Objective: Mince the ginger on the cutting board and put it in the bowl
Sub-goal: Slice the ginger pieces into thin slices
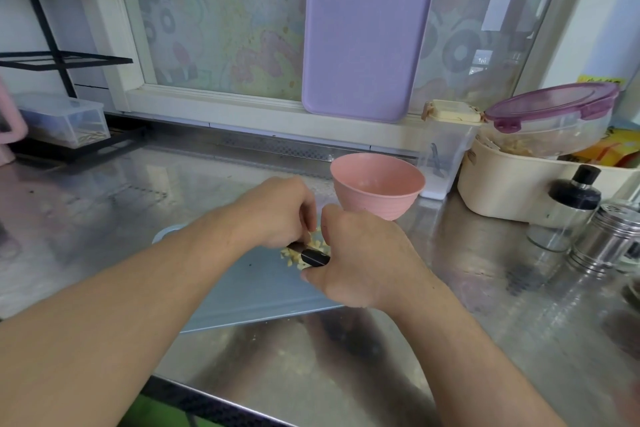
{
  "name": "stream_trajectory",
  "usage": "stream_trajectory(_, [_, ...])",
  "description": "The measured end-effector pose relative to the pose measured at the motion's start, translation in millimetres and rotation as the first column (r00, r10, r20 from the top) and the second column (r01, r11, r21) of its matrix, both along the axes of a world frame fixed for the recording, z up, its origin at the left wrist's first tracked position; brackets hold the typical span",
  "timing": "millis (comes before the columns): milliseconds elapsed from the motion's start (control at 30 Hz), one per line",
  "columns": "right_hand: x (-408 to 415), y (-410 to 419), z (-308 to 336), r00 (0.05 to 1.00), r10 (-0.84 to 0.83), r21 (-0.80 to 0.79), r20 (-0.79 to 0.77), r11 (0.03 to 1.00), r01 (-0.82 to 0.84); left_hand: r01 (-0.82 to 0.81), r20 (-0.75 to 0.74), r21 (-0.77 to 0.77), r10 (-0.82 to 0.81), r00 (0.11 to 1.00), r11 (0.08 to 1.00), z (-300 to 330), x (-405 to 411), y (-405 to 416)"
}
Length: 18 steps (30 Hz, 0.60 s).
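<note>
Two bare hands meet over one grey-blue cutting board (pixel 249 291) that lies on the steel counter (pixel 467 288). The right hand (pixel 360 260) has its fingers curled round the dark handle of a single knife (pixel 313 256); the blade is hidden behind the hands. The left hand (pixel 277 211) sits just left of it with fingers bent down over the food, and I cannot tell whether they pinch anything or only steady it. The ginger (pixel 294 258) shows as a small heap of pale yellow bits on the board between the two hands, partly covered by them, too blurred to count. A few more pale crumbs lie on the counter near the front edge.

One pink bowl (pixel 377 189) stands on the counter just beyond the right hand, off the board; its inside is hard to make out.

At the far wall a lilac board (pixel 363 28) leans upright against the window. To the right stand a cream tub (pixel 519 191) carrying a clear container with a purple lid (pixel 554 104), one dark-capped glass bottle (pixel 568 204) and one steel shaker (pixel 606 239), the last cut off by the edge. At far left a black rack (pixel 55 59) holds a clear box (pixel 65 121).
</note>
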State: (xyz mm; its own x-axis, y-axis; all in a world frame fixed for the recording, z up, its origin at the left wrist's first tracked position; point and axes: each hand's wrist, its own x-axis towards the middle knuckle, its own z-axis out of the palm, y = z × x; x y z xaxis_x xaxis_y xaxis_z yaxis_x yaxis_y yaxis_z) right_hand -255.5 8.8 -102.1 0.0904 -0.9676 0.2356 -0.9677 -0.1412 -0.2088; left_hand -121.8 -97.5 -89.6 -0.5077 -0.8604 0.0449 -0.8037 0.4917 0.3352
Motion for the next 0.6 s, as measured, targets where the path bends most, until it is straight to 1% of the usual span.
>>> stream_trajectory(67, [0, -1, -1, 1.0, -0.005, 0.001, 0.004, 1.0, 0.005, 0.007, -0.012, -0.039, -0.008, 1.0, 0.999, 2, -2, -1])
stream_trajectory(100, [0, -2, -1, 1.0, -0.007, 0.001, 0.01, 1.0, 0.007, 0.025, -0.045, -0.016, -0.026, 0.999, 1.0, 4, -2, -1])
stream_trajectory(167, [-1, -4, -1, 1.0, 0.0, -0.003, 0.018, 1.0, 0.0, 0.094, -0.1, 0.093, -0.085, 0.991, 0.991, 10, -1, -1])
stream_trajectory(200, [-2, -4, 0, 1.0, -0.001, 0.005, 0.027, 1.0, 0.001, 0.134, -0.097, 0.147, -0.12, 0.988, 0.98, 12, -2, 0])
stream_trajectory(267, [-1, -3, 1, 0.998, -0.006, 0.046, 0.055, 0.999, 0.004, 0.169, -0.032, 0.19, -0.166, 0.986, 0.967, 11, -5, 2])
stream_trajectory(333, [1, -1, 3, 0.997, -0.008, 0.071, 0.072, 0.997, 0.002, 0.142, 0.015, 0.184, -0.147, 0.989, 0.973, 8, -10, 1])
stream_trajectory(400, [2, -1, 4, 0.997, -0.01, 0.072, 0.077, 0.997, 0.004, 0.102, 0.031, 0.176, -0.109, 0.994, 0.979, 5, -13, -1])
stream_trajectory(467, [2, -2, 4, 0.997, -0.02, 0.071, 0.071, 0.997, 0.015, 0.053, 0.022, 0.155, -0.057, 0.998, 0.986, 1, -14, -4])
stream_trajectory(600, [0, 0, 7, 0.999, -0.026, 0.047, 0.036, 0.999, 0.024, -0.034, -0.018, 0.049, 0.034, 0.999, 0.998, -3, -8, -13])
